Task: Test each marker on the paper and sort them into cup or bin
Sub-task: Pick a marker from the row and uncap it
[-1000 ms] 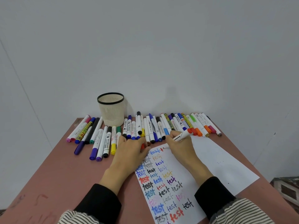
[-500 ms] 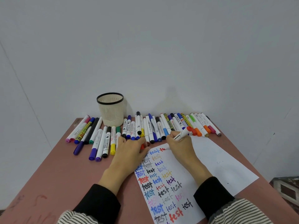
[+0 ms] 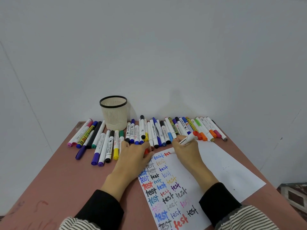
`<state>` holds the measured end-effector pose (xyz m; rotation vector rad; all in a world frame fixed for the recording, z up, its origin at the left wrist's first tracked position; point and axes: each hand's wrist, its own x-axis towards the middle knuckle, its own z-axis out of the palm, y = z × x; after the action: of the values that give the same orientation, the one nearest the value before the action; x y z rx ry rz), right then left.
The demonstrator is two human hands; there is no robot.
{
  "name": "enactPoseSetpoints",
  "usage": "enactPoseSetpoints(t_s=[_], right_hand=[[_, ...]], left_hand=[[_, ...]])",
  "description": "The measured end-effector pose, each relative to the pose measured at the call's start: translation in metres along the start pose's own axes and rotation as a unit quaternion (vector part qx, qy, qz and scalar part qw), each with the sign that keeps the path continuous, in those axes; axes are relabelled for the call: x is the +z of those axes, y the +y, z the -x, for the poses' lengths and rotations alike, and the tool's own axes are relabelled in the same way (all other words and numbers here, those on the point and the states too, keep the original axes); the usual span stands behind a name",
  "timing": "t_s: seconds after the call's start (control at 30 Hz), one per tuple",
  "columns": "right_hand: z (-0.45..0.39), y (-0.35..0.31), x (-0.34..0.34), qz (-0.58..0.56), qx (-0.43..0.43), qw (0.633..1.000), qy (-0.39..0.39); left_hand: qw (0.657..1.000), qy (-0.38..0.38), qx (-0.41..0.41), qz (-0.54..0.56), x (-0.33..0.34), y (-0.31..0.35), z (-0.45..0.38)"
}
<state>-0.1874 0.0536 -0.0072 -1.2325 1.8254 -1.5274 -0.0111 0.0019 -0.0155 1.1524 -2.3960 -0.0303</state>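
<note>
1. Head view: I see my right hand (image 3: 186, 149) pinching a red marker (image 3: 188, 138), its tip on the paper (image 3: 221, 173) beside a half-written red "tes".
2. My left hand (image 3: 135, 153) pinches a red cap (image 3: 146, 151) at the paper's top-left corner.
3. Rows of coloured "test" fill the sheet.
4. Loose markers (image 3: 108, 145) read "WHITEBOARD MARKER".
5. An open cup (image 3: 114, 112) stands behind them.

Reddish-brown table (image 3: 49, 188) set against a plain pale grey wall (image 3: 149, 47). Faint scribble marks on the near left corner; dark framed object (image 3: 295, 196) at lower right, too cropped to identify
</note>
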Motion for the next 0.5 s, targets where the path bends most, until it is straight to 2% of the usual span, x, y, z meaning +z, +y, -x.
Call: enactPoseSetpoints(t_s=[0.13,0.3,0.4,0.5], right_hand=[[-0.0008,-0.0012,0.0003,0.011,-0.01,1.0,0.011],[0.0002,-0.0019,-0.0006,0.002,0.023,0.999,0.024],[0.0014,-0.0036,-0.0002,0.005,0.014,1.0,0.01],[0.001,-0.0029,-0.0001,0.014,0.006,0.999,0.028]], left_hand=[[1.0,-0.002,-0.003,-0.001,-0.0002,0.0005,0.0],[1.0,0.0,0.001,0.0,-0.0007,0.0005,0.0005],[1.0,0.0,0.001,-0.002,-0.0009,0.0004,0.0005],[1.0,0.0,-0.002,0.001,-0.0019,0.0018,0.0005]])
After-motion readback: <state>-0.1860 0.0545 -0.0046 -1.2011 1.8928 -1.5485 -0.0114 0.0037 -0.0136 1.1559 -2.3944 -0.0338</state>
